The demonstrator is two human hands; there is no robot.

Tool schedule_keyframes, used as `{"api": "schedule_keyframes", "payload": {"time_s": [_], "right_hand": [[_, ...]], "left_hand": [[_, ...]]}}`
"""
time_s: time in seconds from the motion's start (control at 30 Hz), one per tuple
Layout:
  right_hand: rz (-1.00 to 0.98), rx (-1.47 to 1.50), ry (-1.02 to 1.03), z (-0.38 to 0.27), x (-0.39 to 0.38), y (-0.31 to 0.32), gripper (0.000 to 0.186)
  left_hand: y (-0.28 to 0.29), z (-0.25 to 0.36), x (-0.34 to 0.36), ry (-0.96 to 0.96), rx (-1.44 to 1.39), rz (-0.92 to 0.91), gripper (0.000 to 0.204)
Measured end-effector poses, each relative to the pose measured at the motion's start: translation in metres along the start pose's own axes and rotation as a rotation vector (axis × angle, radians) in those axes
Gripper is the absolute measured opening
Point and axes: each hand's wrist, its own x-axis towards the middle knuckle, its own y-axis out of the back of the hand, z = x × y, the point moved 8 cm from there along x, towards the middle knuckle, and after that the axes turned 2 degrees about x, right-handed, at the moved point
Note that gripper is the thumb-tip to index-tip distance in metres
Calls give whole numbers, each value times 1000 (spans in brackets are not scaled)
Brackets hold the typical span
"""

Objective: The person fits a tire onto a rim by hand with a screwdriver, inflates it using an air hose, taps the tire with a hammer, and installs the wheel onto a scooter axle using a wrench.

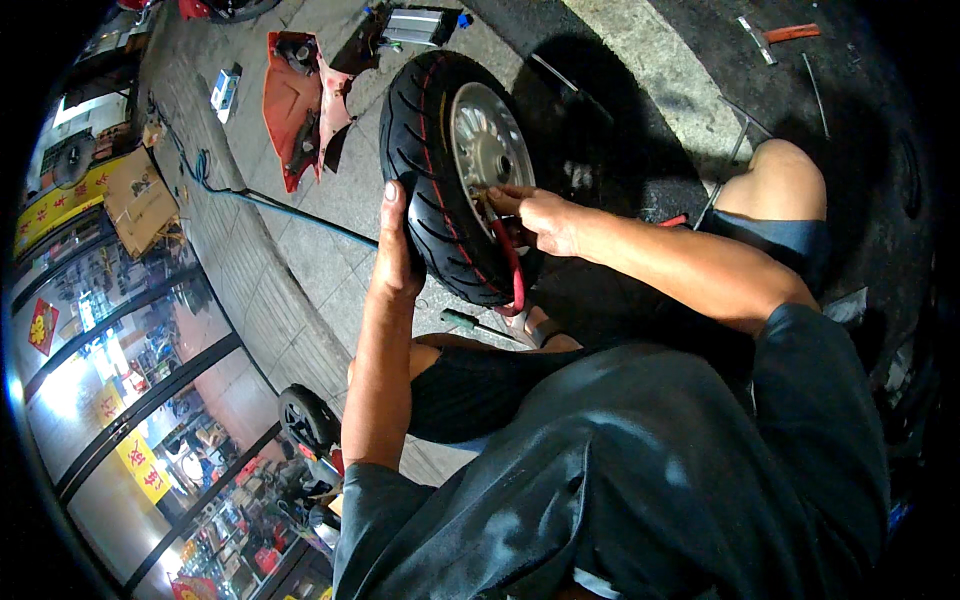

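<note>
A small wheel stands upright in front of me, its black tire (425, 150) marked with a thin red line and its silver rim (485, 125) facing right. My left hand (398, 240) grips the tire's near left side, thumb up along the tread and the other fingers hidden. On the rim side, my right hand (540, 218) pinches the brass-coloured end of a red hose (513, 265) close to the rim. The hose loops down past the tire's lower edge. The exact contact between hose end and rim is covered by my fingers.
Red body panels (295, 105) lie beyond the wheel to the left. A blue-green hose (300, 212) runs across the pavement toward the tire. A screwdriver (480, 325) lies by my foot. At far right are a hammer (790, 33) and a thin rod (815, 95).
</note>
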Motion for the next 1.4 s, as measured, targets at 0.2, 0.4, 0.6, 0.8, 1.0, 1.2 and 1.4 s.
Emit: {"api": "schedule_keyframes", "payload": {"time_s": [0.2, 0.4, 0.6, 0.8, 1.0, 1.2, 1.4], "right_hand": [[63, -114, 66, -6, 8, 3, 28], [26, -83, 40, -3, 14, 6, 33], [26, -127, 25, -7, 18, 6, 32], [24, -169, 70, -9, 18, 2, 32], [42, -229, 74, -2, 3, 5, 32], [82, -199, 88, -3, -8, 22, 30], [-105, -501, -27, -29, -12, 20, 33]], "left_hand": [[4, -4, 3, 52, -48, 1, 74], [2, -2, 2, 28, -25, 20, 78], [10, -9, 0, 36, -94, 49, 78], [13, -12, -4, 67, -143, 84, 76], [22, -42, -27, 13, -298, 290, 76], [22, -72, -64, 1, -546, 388, 79], [23, -75, -75, 120, -751, 367, 89]]}}
